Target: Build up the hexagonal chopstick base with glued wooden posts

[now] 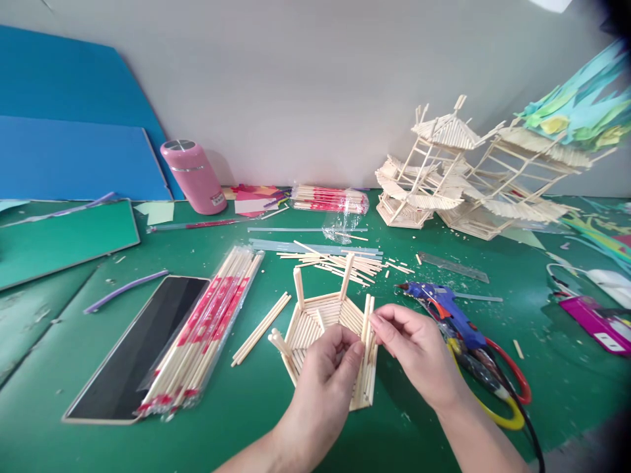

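Left hand (328, 371): rests on the near edge of the stick frame (325, 328), fingers curled and pinching an upright stick (366, 323) at the frame's right corner.
Right hand (419, 351): comes in from the right, thumb and forefinger closed on the same upright stick just above the left hand's fingers.
Stick frame: a flat hexagon of pale wooden sticks with a slatted floor, lying on the green table (73, 368) in front of the person; two more posts stand at its far corners, both leaning a little.
Glue gun (441, 303): blue, lying on the table just right of the right hand, nozzle pointing left.
Scissors (497, 384): red and yellow handles, beneath and beside the right wrist.
Packed chopsticks (202, 335): a long bundle in clear wrap with red print, left of the frame, lying partly over a black board (133, 351).
Loose sticks (335, 263): a scattered heap just beyond the frame, with a few longer ones at its left side.
Pink flask (193, 175): upright at the back by the wall.
Stick pavilions (458, 177): finished models at the far right of the table.
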The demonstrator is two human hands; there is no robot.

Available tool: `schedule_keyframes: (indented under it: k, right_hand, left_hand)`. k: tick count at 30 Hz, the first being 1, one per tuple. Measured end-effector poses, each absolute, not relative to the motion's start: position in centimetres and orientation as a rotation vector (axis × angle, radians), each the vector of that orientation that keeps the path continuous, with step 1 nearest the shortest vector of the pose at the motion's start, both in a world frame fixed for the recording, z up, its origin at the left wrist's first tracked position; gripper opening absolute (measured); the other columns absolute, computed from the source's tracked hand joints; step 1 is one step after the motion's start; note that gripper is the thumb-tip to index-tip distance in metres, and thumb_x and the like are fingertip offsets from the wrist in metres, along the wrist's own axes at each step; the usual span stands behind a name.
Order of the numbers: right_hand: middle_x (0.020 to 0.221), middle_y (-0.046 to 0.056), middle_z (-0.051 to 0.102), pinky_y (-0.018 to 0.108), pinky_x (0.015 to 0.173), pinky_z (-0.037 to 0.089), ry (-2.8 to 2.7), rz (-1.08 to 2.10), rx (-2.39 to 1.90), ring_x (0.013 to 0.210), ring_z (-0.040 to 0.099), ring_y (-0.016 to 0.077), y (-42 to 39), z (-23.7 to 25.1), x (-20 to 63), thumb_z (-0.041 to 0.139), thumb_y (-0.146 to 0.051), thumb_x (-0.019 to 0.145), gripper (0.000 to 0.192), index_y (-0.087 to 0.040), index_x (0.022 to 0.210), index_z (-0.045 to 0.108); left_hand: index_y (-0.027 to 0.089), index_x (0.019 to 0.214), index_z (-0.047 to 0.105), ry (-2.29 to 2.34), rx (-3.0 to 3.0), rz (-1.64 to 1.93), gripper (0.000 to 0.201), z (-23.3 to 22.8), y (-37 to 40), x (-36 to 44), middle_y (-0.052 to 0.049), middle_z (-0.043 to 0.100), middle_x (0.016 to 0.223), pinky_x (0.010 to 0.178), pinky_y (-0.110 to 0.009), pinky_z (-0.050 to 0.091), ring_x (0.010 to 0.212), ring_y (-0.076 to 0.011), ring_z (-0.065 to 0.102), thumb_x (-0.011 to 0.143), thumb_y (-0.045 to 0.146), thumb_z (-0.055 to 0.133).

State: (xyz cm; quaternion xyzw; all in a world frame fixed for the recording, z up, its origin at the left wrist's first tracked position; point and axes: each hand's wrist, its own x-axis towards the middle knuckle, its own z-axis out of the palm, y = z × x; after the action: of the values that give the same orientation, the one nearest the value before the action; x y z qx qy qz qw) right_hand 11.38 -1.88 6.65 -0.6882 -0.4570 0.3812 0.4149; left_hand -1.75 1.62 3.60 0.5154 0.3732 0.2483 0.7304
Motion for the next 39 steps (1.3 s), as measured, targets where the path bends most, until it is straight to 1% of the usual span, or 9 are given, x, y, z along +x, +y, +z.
schedule_keyframes:
  k: [11,18,28,33,37,39]
  right_hand:
    - [0.058,-0.003,0.042,0.021,0.047,0.030,-1.137,0.949,-1.715,0.053,0.037,0.0100,-1.8,6.4,11.3,0.050,-0.034,0.080,0.021,-0.017,0.070,0.054]
    - [0.058,-0.004,0.043,0.020,0.047,0.030,-1.119,0.952,-1.702,0.053,0.036,0.0095,-1.7,6.3,11.3,0.052,-0.032,0.079,0.019,-0.016,0.068,0.054]
    - [0.058,-0.003,0.045,0.021,0.047,0.032,-1.126,0.926,-1.693,0.053,0.038,0.0100,-1.7,6.3,11.2,0.051,-0.035,0.079,0.021,-0.017,0.069,0.055]
    - [0.058,-0.003,0.046,0.021,0.047,0.033,-1.105,0.928,-1.658,0.053,0.040,0.0097,-1.8,5.7,11.4,0.053,-0.034,0.078,0.018,-0.017,0.076,0.059]
    - [0.060,-0.002,0.049,0.021,0.047,0.034,-1.057,0.949,-1.610,0.053,0.042,0.0095,-1.8,5.2,11.5,0.053,-0.035,0.079,0.021,-0.016,0.084,0.062]
    - [0.061,-0.002,0.049,0.021,0.047,0.032,-1.005,0.991,-1.562,0.052,0.040,0.0088,-1.7,5.1,11.5,0.052,-0.035,0.080,0.023,-0.016,0.087,0.062]
  left_hand:
    - [0.016,0.071,0.046,0.793,1.133,0.558,0.020,3.4,1.8,-1.8,0.004,0.040,0.061,0.051,-0.020,0.028,0.055,-0.0082,0.034,0.084,0.032,0.045]
    - [0.016,0.071,0.045,0.797,1.129,0.546,0.019,3.7,1.8,-1.8,0.004,0.040,0.061,0.051,-0.020,0.028,0.055,-0.0082,0.034,0.083,0.031,0.045]
    - [0.016,0.070,0.047,0.811,1.114,0.542,0.019,3.8,1.9,-1.9,0.004,0.041,0.060,0.051,-0.021,0.029,0.054,-0.0088,0.035,0.081,0.032,0.049]
    - [0.016,0.070,0.048,0.820,1.084,0.542,0.020,3.8,2.0,-2.0,0.004,0.041,0.059,0.051,-0.021,0.029,0.053,-0.0086,0.035,0.079,0.033,0.051]
    - [0.016,0.070,0.050,0.814,1.050,0.537,0.020,3.9,2.0,-1.9,0.004,0.043,0.060,0.052,-0.021,0.029,0.054,-0.0087,0.036,0.079,0.034,0.052]
    - [0.016,0.070,0.050,0.800,0.997,0.518,0.020,4.1,2.1,-1.9,0.004,0.044,0.059,0.052,-0.020,0.028,0.054,-0.0086,0.036,0.078,0.034,0.053]
